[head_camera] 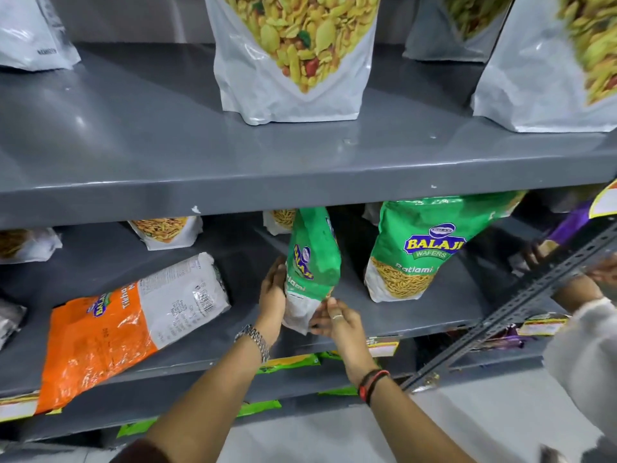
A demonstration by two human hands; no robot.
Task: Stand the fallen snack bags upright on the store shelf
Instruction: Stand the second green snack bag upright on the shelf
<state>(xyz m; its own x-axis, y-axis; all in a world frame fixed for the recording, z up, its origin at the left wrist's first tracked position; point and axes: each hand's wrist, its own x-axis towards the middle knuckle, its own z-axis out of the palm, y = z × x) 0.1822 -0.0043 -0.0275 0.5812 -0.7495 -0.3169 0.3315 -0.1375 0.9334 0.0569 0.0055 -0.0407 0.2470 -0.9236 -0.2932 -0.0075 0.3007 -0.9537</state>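
Observation:
A green snack bag (pixel 312 262) stands nearly upright, edge-on, on the middle grey shelf (pixel 417 315). My left hand (pixel 272 297) presses its left side and my right hand (pixel 337 320) grips its white bottom corner. To its right a second green bag (pixel 417 252) stands upright, facing front. An orange and white bag (pixel 127 322) lies flat on the same shelf at the left, overhanging the front edge.
White pouches of yellow mix (pixel 293 58) stand on the upper shelf (pixel 233 182). More small pouches (pixel 167 232) stand at the back of the middle shelf. Another person's hand (pixel 541 252) and pale sleeve (pixel 587 355) reach past a slotted metal upright (pixel 521 309) at the right.

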